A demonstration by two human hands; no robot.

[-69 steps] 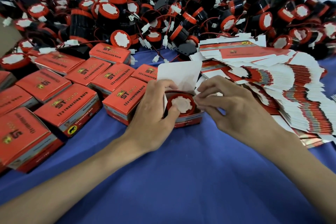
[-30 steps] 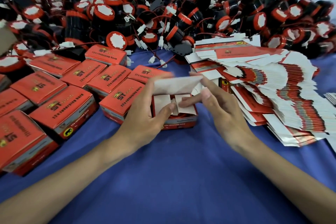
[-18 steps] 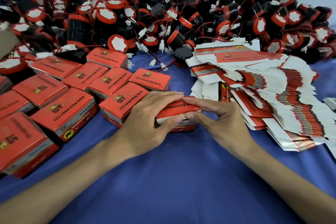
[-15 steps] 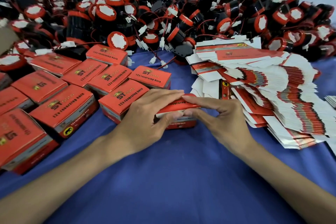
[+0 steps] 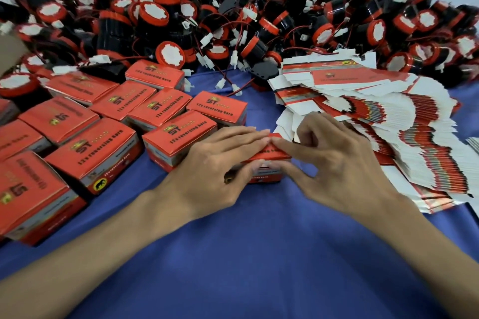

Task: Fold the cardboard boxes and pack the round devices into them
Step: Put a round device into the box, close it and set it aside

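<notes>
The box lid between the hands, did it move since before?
Yes. The lid swung down: it stood up above the closed box beside it, and now lies about level with that box's top.

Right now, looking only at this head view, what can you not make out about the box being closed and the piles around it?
- Head view: inside of the red cardboard box; its lid, the left hand and right hand pinching it cover it.
- Head view: front print on that box; too small, fingers overlap it.
- Head view: nearest closed box; cut off by the left edge.
</notes>
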